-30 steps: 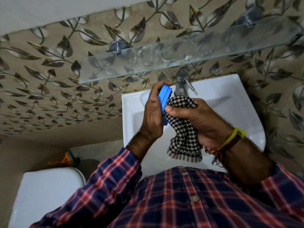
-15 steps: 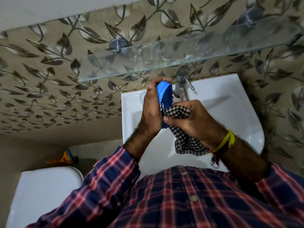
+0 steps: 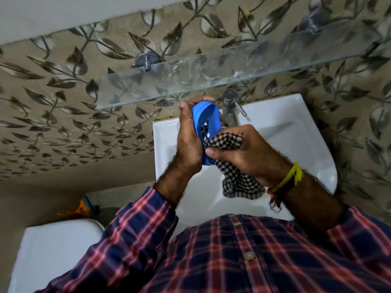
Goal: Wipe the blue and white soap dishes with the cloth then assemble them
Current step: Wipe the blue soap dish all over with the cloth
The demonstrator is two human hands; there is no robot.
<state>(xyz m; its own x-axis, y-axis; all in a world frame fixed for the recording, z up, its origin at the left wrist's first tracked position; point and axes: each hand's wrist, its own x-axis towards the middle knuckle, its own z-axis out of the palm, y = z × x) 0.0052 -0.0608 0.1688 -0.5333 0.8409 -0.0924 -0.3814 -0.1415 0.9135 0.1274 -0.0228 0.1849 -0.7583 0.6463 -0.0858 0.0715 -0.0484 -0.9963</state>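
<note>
My left hand (image 3: pixel 188 142) grips a blue soap dish (image 3: pixel 206 121) on its edge above the sink, fingers curled over its top. The dish's inside faces right and shows drain holes. My right hand (image 3: pixel 245 153) holds a black-and-white checked cloth (image 3: pixel 239 178) bunched against the lower part of the dish; the cloth's loose end hangs down over the basin. No white soap dish is in view.
A white sink (image 3: pixel 296 144) lies below the hands with a chrome tap (image 3: pixel 230 108) just behind the dish. A glass shelf (image 3: pixel 211 75) juts from the leaf-patterned wall right above. A white toilet cistern (image 3: pixel 55 250) stands at lower left.
The left hand has turned the blue dish, so its holed inside now faces right. The right hand and cloth have slid down from the dish's upper part to its lower part.
</note>
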